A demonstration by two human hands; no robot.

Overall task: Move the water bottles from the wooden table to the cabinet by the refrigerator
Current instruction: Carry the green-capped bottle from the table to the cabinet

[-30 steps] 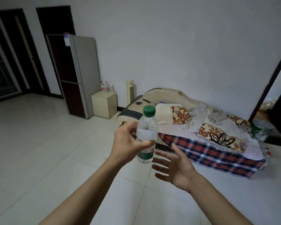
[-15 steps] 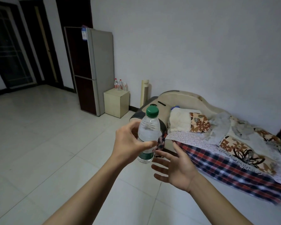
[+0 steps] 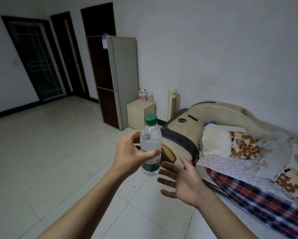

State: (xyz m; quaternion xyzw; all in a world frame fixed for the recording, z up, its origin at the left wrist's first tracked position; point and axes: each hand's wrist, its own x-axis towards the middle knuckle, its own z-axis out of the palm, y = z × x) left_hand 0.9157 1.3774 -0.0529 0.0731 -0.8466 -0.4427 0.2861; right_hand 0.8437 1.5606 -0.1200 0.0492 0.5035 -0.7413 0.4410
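Bottle [image 3: 150, 145] stays upright, grasped mid-body by the left grip [image 3: 132, 153]; right grip [image 3: 181, 181] hangs released beside it. Best carried level toward the far cabinet [image 3: 139, 112], set beside bottles there [image 3: 144, 95].

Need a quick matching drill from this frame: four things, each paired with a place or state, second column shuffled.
1. green-capped bottle
2. right hand
3. red-labelled bottles
4. tower fan

a. on the cabinet by the refrigerator
b. open, holding nothing
c. gripped upright by the left hand
d. on the floor against the wall

Pairs: 1-c, 2-b, 3-a, 4-d
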